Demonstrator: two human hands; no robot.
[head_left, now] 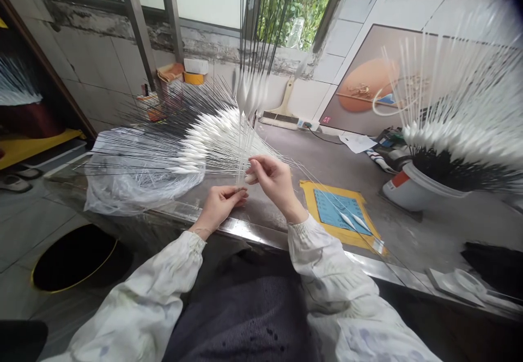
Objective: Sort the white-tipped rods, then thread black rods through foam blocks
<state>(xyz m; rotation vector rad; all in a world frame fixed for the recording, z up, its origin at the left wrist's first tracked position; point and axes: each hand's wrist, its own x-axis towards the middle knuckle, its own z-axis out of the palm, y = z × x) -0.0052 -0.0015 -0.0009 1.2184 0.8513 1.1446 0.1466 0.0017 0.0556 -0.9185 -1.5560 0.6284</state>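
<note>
A large fan of slender fishing floats [212,139] spreads from my hands, with white teardrop bodies, thin white stems and long black tips. My right hand [274,183] pinches the gathered stems from above. My left hand [220,207] grips the same stems lower down, close to the bench edge. Where the stems converge, my fingers hide them. On a yellow-edged blue mat [327,209] to the right lie two loose white floats [351,221]. A white bucket [412,188] at the right holds a dense spray of more floats [461,144].
A clear plastic bag [134,177] of white stems lies on the steel-edged bench [261,155] at left. Behind stand a squeegee [284,100], a power strip, papers and small boxes. A window and tiled wall rise beyond. A round black hole lies in the floor at lower left.
</note>
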